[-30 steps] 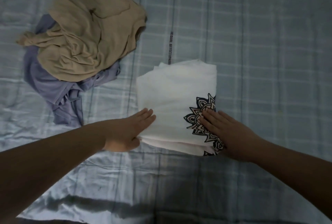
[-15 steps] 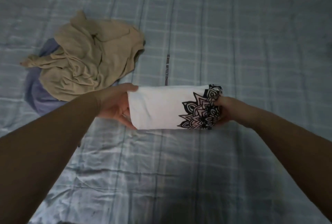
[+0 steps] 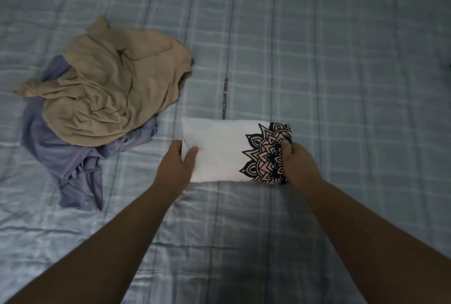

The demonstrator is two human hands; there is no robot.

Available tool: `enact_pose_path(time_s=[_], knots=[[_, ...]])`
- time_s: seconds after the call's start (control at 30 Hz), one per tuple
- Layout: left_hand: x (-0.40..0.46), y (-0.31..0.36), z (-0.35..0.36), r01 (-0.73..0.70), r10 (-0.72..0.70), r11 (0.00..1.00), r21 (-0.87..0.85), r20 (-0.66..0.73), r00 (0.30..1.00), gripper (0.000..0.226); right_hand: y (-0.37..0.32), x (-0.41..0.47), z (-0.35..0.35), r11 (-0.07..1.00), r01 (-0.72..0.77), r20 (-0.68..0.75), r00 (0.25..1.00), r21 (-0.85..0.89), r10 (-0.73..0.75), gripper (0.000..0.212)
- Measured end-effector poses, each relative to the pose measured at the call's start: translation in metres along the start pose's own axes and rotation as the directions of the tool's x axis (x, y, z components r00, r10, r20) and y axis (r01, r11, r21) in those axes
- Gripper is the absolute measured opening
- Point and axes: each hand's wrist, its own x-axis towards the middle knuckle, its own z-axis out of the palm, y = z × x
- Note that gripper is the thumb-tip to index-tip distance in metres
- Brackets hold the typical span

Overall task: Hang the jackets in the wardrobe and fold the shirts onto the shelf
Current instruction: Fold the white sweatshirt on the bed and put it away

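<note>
1. The folded white shirt (image 3: 219, 152) sits on the checked bedsheet (image 3: 341, 84), held at both short ends. Its long axis runs left to right across the view, with the black mandala print (image 3: 266, 155) at the right end.

2. The left hand (image 3: 175, 169) grips the plain left end: its thumb lies on top of the cloth, and the other fingers are hidden under or behind the edge.

3. The right hand (image 3: 297, 164) grips the printed end, its thumb curled over the top; how the remaining fingers sit underneath cannot be told.

4. The shirt lies directly between the two hands and just ahead of them. Neither hand is clearly nearer, so a lift would likely be level, with both hands sharing it.

5. A beige garment (image 3: 114, 91) is heaped on a lavender one (image 3: 70, 157), well to the left of the shirt and apart from it; both are unfolded.

6. Compared with half a second ago, the bundle looks much the same shape and the grip is still at both ends, though it now reads as resting lower, against the sheet. A second ago the shirt was a larger, squarer fold under flat palms.

7. The folding seems finished; carrying it to the shelf appears to be next. No shelf or wardrobe is in view.
</note>
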Motion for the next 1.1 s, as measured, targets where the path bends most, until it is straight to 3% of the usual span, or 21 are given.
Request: enact_pose_path(time_s=[0.1,0.17,0.23,0.27,0.3,0.37,0.43,0.57,0.87,0.97,1.03,1.1], knots=[[-0.007,0.004,0.002,0.041,-0.044,0.999,-0.032,-0.113,0.993,0.04,0.003,-0.004,0.005,0.992,-0.039,-0.112,0.992,0.122,0.052,0.036],[-0.014,0.008,-0.002,-0.104,0.137,0.986,0.13,-0.269,0.953,0.048,0.002,-0.013,0.0,0.988,0.027,-0.219,0.976,0.149,0.006,0.031],[-0.019,0.016,-0.004,-0.312,0.414,0.887,0.341,-0.285,0.865,0.048,-0.005,-0.024,-0.003,0.958,0.285,-0.395,0.884,0.03,-0.251,0.041],[-0.02,0.02,-0.001,-0.411,0.526,0.803,0.432,-0.189,0.829,0.051,-0.012,-0.029,-0.004,0.903,0.421,-0.431,0.802,-0.084,-0.414,0.045],[-0.021,0.024,0.003,-0.489,0.593,0.71,0.507,-0.055,0.803,0.054,-0.019,-0.033,-0.002,0.82,0.526,-0.39,0.722,-0.226,-0.571,0.048],[-0.016,0.027,0.016,-0.548,0.589,0.582,0.601,0.152,0.794,0.057,-0.029,-0.032,0.006,0.613,0.635,-0.156,0.624,-0.47,-0.766,0.053],[-0.005,0.025,0.026,-0.534,0.54,0.547,0.645,0.216,0.814,0.058,-0.025,-0.019,0.016,0.525,0.622,0.036,0.664,-0.581,-0.747,0.057],[0.015,0.013,0.034,-0.531,0.508,0.51,0.676,0.261,0.821,0.06,-0.006,0.007,0.028,0.555,0.557,0.118,0.763,-0.618,-0.635,0.066],[0.019,0.01,0.035,-0.529,0.471,0.53,0.663,0.288,0.834,0.062,-0.004,0.011,0.034,0.607,0.563,0.134,0.786,-0.561,-0.604,0.066],[0.015,0.013,0.028,-0.568,0.545,0.569,0.594,0.246,0.802,0.059,-0.005,0.005,0.028,0.666,0.608,0.051,0.754,-0.432,-0.655,0.061],[0.01,0.01,0.02,-0.543,0.566,0.712,0.445,0.093,0.819,0.06,-0.006,-0.003,0.023,0.759,0.601,-0.146,0.752,-0.249,-0.643,0.06],[0.002,0.002,0.009,-0.381,0.403,0.912,0.152,-0.155,0.902,0.065,-0.003,-0.011,0.021,0.888,0.46,-0.331,0.836,-0.014,-0.438,0.062]])
